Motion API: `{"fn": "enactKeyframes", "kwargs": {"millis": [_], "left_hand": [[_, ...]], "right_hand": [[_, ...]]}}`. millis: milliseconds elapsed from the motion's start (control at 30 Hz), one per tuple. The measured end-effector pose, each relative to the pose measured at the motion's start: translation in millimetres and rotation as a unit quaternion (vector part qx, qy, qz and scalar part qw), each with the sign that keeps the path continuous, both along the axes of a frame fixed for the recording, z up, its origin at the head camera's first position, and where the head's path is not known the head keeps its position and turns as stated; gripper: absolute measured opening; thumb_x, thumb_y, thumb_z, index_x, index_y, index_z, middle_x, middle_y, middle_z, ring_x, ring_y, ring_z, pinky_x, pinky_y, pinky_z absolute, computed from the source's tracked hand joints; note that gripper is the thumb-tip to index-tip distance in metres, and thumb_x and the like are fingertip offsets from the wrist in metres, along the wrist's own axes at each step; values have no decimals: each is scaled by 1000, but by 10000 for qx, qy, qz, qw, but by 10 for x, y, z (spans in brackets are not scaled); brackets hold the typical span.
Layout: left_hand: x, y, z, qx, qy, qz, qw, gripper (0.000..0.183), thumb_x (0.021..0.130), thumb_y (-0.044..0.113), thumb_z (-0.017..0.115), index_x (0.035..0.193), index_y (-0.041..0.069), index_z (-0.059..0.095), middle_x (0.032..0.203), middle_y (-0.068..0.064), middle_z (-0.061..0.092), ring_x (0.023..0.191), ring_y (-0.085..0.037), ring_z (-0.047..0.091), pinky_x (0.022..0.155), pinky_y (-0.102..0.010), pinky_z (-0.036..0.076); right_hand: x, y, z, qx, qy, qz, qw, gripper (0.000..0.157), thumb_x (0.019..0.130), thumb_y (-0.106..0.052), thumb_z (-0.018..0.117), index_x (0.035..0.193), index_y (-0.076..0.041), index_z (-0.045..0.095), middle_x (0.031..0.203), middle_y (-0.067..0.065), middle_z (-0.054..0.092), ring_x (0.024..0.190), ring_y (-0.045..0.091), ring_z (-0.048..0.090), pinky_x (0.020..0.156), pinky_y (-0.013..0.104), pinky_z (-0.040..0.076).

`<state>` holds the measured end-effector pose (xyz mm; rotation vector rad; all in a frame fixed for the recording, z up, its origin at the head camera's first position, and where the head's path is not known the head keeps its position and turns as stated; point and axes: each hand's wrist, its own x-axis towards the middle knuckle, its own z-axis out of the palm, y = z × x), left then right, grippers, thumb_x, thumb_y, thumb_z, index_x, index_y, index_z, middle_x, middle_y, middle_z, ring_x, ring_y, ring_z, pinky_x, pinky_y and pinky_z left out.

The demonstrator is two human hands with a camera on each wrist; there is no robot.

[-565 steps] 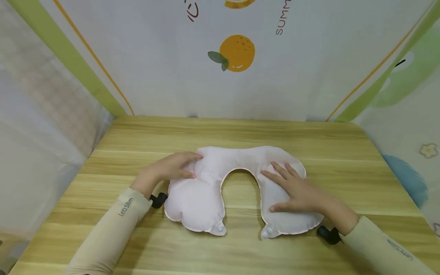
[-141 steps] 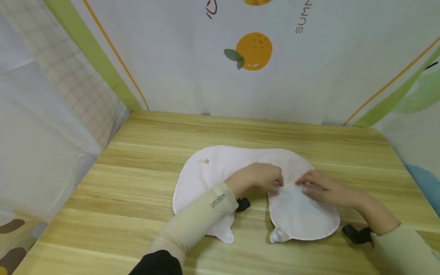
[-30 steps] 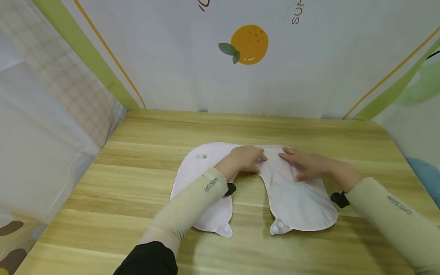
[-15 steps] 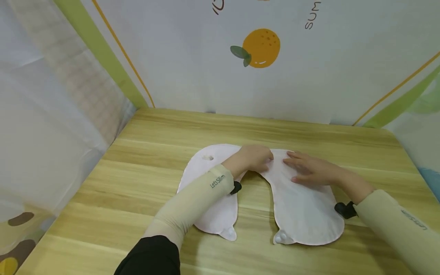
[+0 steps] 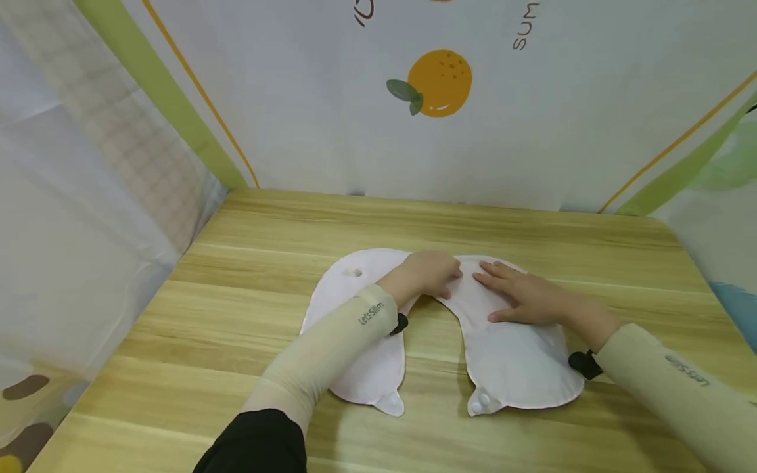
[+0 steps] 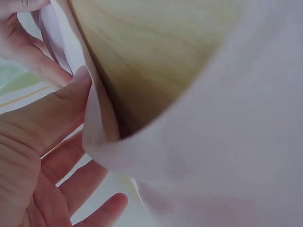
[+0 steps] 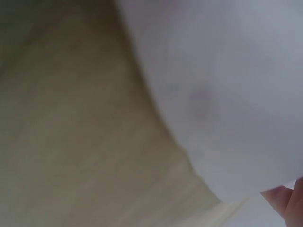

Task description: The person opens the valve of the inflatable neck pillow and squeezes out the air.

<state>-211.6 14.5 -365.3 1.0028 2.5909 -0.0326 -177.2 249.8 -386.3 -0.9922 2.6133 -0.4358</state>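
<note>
A pale pink U-shaped neck pillow (image 5: pixel 520 368) lies flattened on the wooden table, its two ends toward me. Small tabs with snap buttons (image 5: pixel 486 399) finish the ends, and a clear valve (image 5: pixel 353 272) shows on the left lobe. My left hand (image 5: pixel 430 270) reaches across that lobe and pinches the inner edge of the curve; the left wrist view shows the thumb (image 6: pixel 71 101) on the folded edge. Beside it, my right hand (image 5: pixel 529 295) rests with spread fingers on the upper right lobe. In the right wrist view the pillow's border (image 7: pixel 213 118) fills much of the picture.
The wooden table (image 5: pixel 207 341) runs back to a white curtain (image 5: pixel 307 118) printed with an orange. Black wrist cameras (image 5: pixel 585 364) sit below both wrists. My left forearm hides part of the left lobe.
Much earlier the pillow was puffy; now it is flatter. The left hand moved from the left lobe to the curve, and the right hand slid up. Over the last second the hands barely shifted.
</note>
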Motion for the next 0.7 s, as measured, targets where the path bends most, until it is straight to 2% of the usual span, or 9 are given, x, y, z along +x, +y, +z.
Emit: {"fn": "enactKeyframes", "kwargs": {"millis": [267, 700], "left_hand": [[-33, -107, -11, 26, -69, 260, 9996, 54, 92, 32, 71, 142, 20, 56, 155, 4, 45, 143, -16, 43, 117, -30, 36], [-43, -272, -13, 241, -139, 474, 9985, 56, 88, 32, 76, 140, 20, 58, 154, 5, 46, 142, -18, 45, 116, -32, 38]], "right_hand": [[12, -3, -13, 82, -178, -186, 9996, 87, 91, -53, 65, 157, -10, 29, 165, 21, 18, 150, 50, 12, 103, 83, 20], [39, 10, -15, 197, -319, -332, 9987, 88, 92, -55, 62, 159, -13, 24, 166, 19, 12, 151, 50, 7, 106, 83, 13]]}}
